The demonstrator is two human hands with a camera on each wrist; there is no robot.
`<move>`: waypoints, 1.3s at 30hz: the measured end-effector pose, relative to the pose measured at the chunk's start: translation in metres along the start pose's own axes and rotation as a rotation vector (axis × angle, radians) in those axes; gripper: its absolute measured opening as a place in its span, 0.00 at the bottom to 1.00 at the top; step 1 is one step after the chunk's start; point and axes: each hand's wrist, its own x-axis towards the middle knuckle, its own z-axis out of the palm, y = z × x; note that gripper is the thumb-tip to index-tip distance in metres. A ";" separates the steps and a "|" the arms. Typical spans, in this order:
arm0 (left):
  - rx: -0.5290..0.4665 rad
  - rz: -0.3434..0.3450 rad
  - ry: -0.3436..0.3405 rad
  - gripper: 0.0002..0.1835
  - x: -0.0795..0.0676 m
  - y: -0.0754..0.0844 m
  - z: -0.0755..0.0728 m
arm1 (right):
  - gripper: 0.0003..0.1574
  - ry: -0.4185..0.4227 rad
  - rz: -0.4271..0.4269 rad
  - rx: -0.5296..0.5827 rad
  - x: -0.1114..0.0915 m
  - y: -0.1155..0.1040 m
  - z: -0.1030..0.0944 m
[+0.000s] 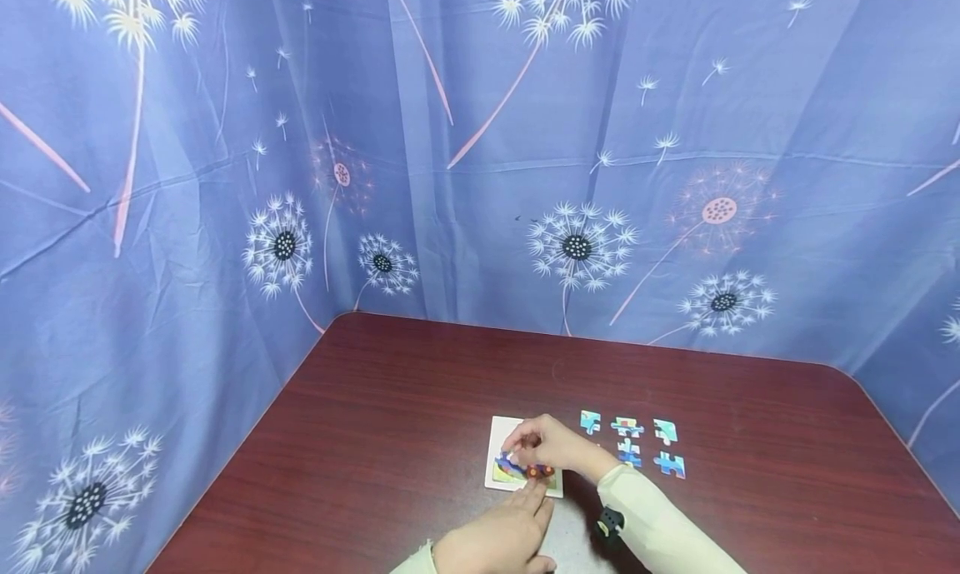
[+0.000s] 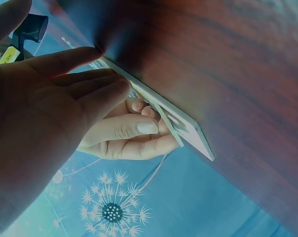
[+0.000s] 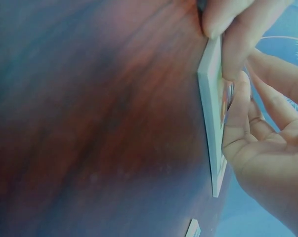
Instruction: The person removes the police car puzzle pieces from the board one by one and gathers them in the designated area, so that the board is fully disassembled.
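A white-rimmed puzzle board [image 1: 497, 431] lies flat on the table, with colourful pieces in its lower part. My left hand [image 1: 498, 534] has its fingers stretched forward, the tips resting on the board's near edge. Above the board my right hand [image 1: 551, 442] curls its fingers and thumb round a jigsaw piece [image 2: 170, 126]. In the left wrist view this piece stands tilted, one side raised off the board. The right hand hides part of the board in the head view. The right wrist view shows both hands' fingers close together over the board.
Several loose jigsaw pieces lie to the right of the board, among them a corner-like piece [image 1: 665, 430] and a blue one [image 1: 670, 464]. The dark red wooden table [image 1: 375, 424] meets a blue dandelion curtain [image 1: 480, 224] at the back and left.
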 end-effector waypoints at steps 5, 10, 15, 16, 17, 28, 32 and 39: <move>0.002 0.008 -0.001 0.37 0.000 -0.001 0.000 | 0.09 0.011 -0.011 -0.004 0.000 0.001 0.000; -0.001 0.011 -0.002 0.37 0.000 -0.001 -0.001 | 0.08 0.015 -0.007 -0.018 0.001 0.001 0.001; -0.011 0.012 0.005 0.37 -0.001 -0.001 -0.001 | 0.05 0.020 0.009 -0.013 0.003 0.000 0.001; -0.014 0.013 0.006 0.37 -0.001 -0.001 -0.001 | 0.05 0.023 0.010 -0.013 0.004 -0.001 0.001; -0.014 0.014 0.006 0.37 -0.001 -0.001 -0.001 | 0.04 0.024 0.013 -0.012 0.004 -0.001 0.002; -0.006 0.027 0.021 0.37 -0.002 -0.002 -0.003 | 0.04 0.043 0.032 0.000 0.005 -0.003 0.006; -0.009 0.031 0.031 0.37 -0.002 -0.003 -0.002 | 0.04 0.053 0.032 -0.019 0.005 -0.003 0.007; -0.005 0.027 0.041 0.37 -0.002 -0.004 0.002 | 0.04 0.059 0.043 -0.054 0.006 -0.002 0.008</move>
